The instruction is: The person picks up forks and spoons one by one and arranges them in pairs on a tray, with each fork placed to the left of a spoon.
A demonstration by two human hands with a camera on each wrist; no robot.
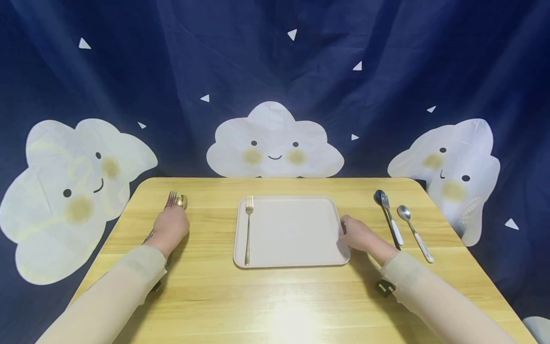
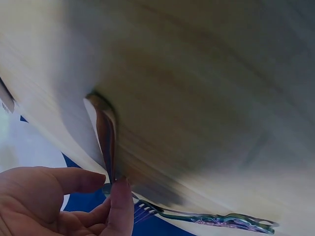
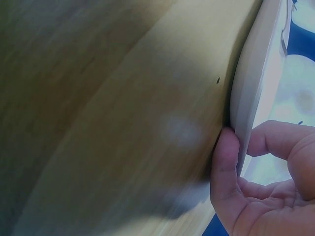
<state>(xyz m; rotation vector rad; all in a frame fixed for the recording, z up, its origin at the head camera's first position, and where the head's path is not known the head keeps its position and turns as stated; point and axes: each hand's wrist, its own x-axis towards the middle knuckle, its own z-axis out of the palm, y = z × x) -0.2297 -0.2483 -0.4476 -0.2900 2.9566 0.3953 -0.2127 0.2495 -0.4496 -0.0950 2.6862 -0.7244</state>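
Observation:
My left hand (image 1: 173, 223) is at the left of the table, pinching a gold spoon (image 1: 182, 200) between thumb and finger. Its bowl shows beyond the knuckles, and its handle (image 2: 106, 135) points back towards the wrist camera. Beside it lies a fork (image 2: 216, 219) with an ornate, shiny handle, partly covered by the hand in the head view. My right hand (image 1: 358, 235) grips the right edge of a pale rectangular tray (image 1: 292, 229), thumb and fingers on either side of the rim (image 3: 256, 83). A gold fork (image 1: 248, 234) lies along the tray's left side, tines away from me.
Right of the tray lie a dark-headed utensil (image 1: 380, 196), a fork with a white handle (image 1: 394, 227) close against it, and a spoon with a patterned white handle (image 1: 418, 239). The wooden table (image 1: 275, 296) ends at a dark blue curtain (image 1: 275, 57) with cloud prints.

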